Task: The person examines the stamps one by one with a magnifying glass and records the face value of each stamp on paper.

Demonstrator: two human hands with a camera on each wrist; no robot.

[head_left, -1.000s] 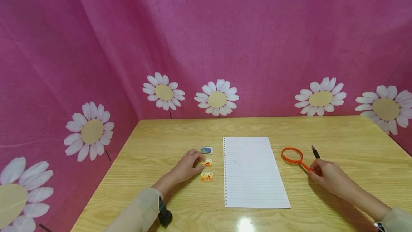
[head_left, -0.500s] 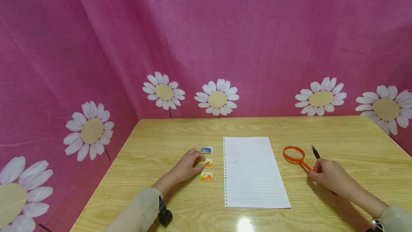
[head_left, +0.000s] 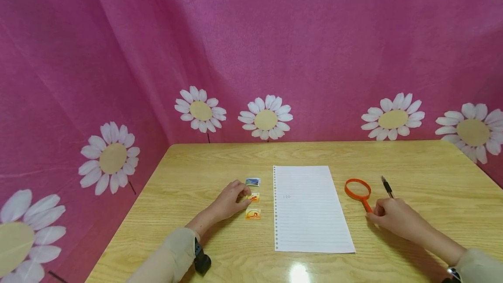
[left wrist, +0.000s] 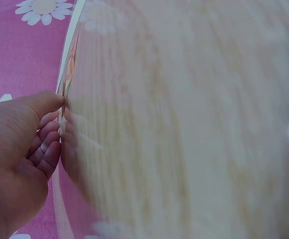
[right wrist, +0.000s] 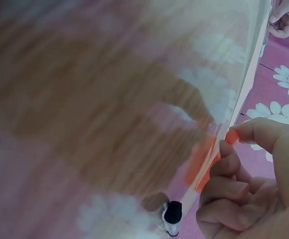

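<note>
My left hand rests on the table, thumb and fingertips at the left side of the middle red-and-yellow stamp, partly covering it. A blue-green stamp lies just beyond, and an orange-and-yellow stamp lies nearer. On the right, my right hand pinches the handle end of an orange magnifying glass, whose ring points away from me. In the right wrist view, thumb and fingers close around the orange handle. A black pen lies tip away, its rear hidden behind that hand.
A lined sheet of paper, with punched holes down its left edge and a small written number near the upper left, lies between the hands. The wooden table meets a pink curtain with daisies at its back edge.
My right hand has shifted left and a little towards me, turning the magnifying glass's handle to point more towards me. More of the pen shows. The left hand stays at the middle stamp.
</note>
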